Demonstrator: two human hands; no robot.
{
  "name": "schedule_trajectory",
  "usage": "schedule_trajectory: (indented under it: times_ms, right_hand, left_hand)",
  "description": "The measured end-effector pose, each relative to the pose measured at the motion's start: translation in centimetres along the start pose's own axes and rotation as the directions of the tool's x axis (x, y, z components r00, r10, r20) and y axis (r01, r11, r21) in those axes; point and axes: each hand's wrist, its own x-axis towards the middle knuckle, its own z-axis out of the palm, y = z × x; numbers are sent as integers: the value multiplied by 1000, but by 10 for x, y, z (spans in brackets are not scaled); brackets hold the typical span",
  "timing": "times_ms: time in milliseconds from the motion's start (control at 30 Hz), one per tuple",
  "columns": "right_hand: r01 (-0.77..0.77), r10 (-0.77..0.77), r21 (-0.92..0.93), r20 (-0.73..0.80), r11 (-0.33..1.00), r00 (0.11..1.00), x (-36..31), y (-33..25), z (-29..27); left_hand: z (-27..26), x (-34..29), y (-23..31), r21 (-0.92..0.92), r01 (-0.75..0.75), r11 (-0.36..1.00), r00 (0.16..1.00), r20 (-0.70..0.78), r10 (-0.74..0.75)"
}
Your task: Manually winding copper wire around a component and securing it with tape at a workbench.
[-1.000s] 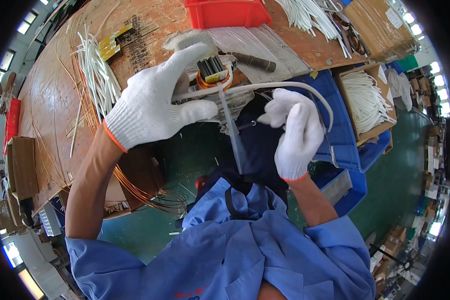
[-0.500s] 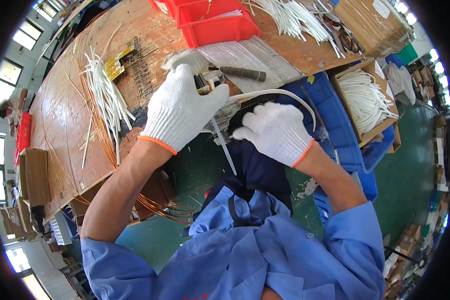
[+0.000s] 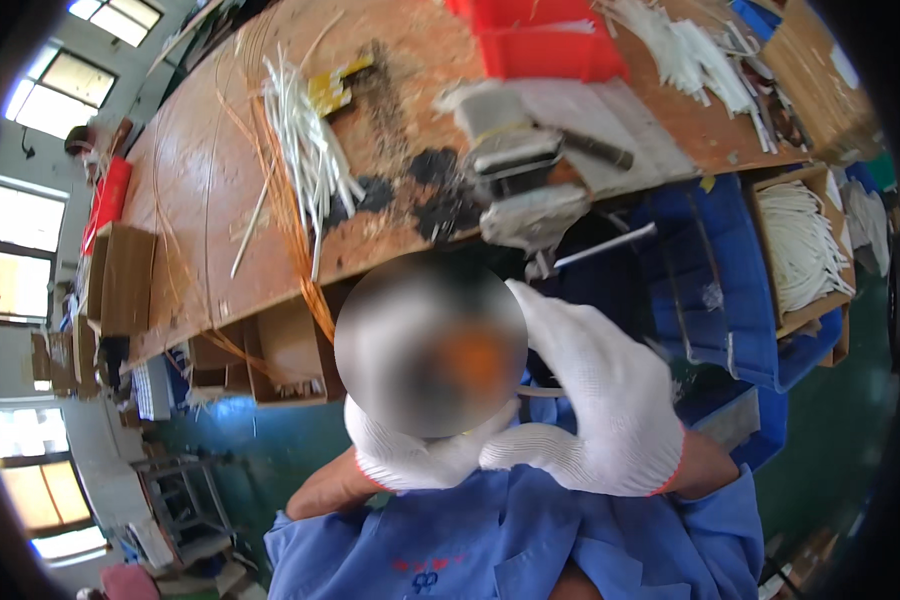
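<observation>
- Blurred orange-dark thing: between hands, off desk's near edge; long axis unreadable.
- Left hand: overlaps blur, grip can't tell.
- Right hand: right side, grip spread.

Left grip, white-gloved, is partly hidden by a round blur; right grip, white-gloved, is positioned just beside it. Bench carries loose white tubes and red bin

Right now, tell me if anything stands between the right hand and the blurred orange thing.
Nothing visible clearly blocks the right hand from the blurred orange thing. A pale strip shows in that hand's opening; whether hand and thing touch is hidden.
</observation>
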Motion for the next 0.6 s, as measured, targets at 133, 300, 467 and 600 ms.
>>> schedule_trajectory:
  times_ms: [133, 300, 467, 600]
  right_hand:
    - [7, -9, 171, 9, 985, 1000, -28, 8, 50]
    - [-61, 63, 411, 10, 910, 998, -43, 8, 85]
    - [-289, 173, 624, 241, 726, 955, -49, 12, 96]
    - [-400, 283, 528, 291, 749, 914, -42, 6, 88]
  left_hand:
    - [12, -56, 4, -180, 110, 977, 968, -203, -146]
    - [17, -137, -24, -548, 354, 758, 924, 82, -373]
    - [52, -111, -15, -769, -18, 639, 904, -286, -319]
    - [71, -102, -28, -866, -187, 464, 859, -373, -351]
